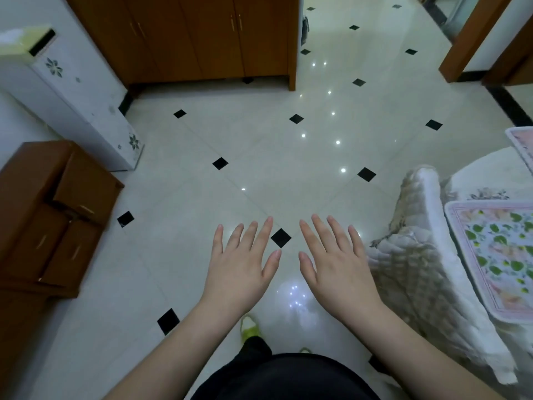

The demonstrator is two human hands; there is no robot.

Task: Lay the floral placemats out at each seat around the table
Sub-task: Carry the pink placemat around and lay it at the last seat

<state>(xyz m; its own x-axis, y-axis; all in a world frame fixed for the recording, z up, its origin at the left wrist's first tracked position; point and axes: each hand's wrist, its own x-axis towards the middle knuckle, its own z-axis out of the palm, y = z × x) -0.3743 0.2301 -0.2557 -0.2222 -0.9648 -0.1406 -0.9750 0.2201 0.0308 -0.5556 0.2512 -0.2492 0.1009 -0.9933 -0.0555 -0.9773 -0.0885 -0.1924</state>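
My left hand (240, 262) and my right hand (334, 262) are held out flat over the tiled floor, palms down, fingers spread, holding nothing. At the right edge a floral placemat (496, 255) with a pink border and green leaves lies flat on the table (478, 180), which is covered with a white cloth. A second pink-bordered placemat (523, 145) shows partly at the far right edge, further along the table. Both hands are left of the table and apart from the mats.
A chair with a quilted white cover (421, 264) stands between my right hand and the table. A brown drawer cabinet (49, 215) is at the left, a white floor unit (69, 90) behind it, a wooden wardrobe (202, 36) at the back. The floor has white tiles with black diamonds.
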